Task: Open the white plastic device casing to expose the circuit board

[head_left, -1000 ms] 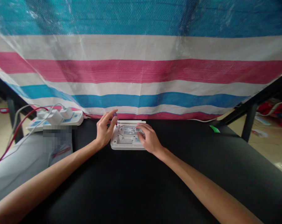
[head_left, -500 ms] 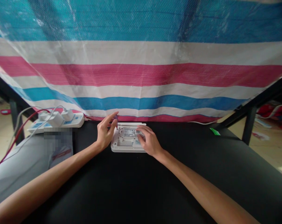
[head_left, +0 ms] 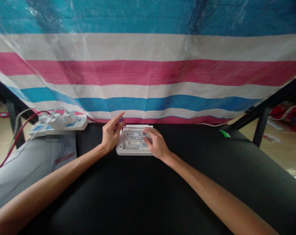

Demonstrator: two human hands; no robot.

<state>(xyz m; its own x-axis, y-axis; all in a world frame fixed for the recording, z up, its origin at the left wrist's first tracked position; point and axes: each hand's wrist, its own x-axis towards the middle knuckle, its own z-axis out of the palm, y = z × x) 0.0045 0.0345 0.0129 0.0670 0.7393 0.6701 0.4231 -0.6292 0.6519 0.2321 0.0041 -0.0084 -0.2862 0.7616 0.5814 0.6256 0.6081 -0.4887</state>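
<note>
A white router (head_left: 132,152) lies bottom up on the black table, with vent grids and a printed label (head_left: 136,135) on its face. At its far left corner my left hand (head_left: 110,135) pinches a small screwdriver (head_left: 121,121) with a purplish handle. The screwdriver stands roughly upright, its tip against that corner; the tip itself is too small to make out. My left index finger points up past the handle. My right hand (head_left: 157,143) is curled over the router's right end, fingertips and thumb on its surface, hiding that end.
On the left stand a white power strip (head_left: 81,123) with plugged-in adapters (head_left: 57,122) and a red cable (head_left: 18,132). A plastic bag (head_left: 64,156), partly blurred out, lies before it. A green scrap (head_left: 225,133) is at right. Striped sheeting (head_left: 148,73) hangs behind the table.
The camera view has tilted slightly, so the scene sits a little higher. Both hands keep their places on the router and screwdriver; the left fingers have shifted only slightly.
</note>
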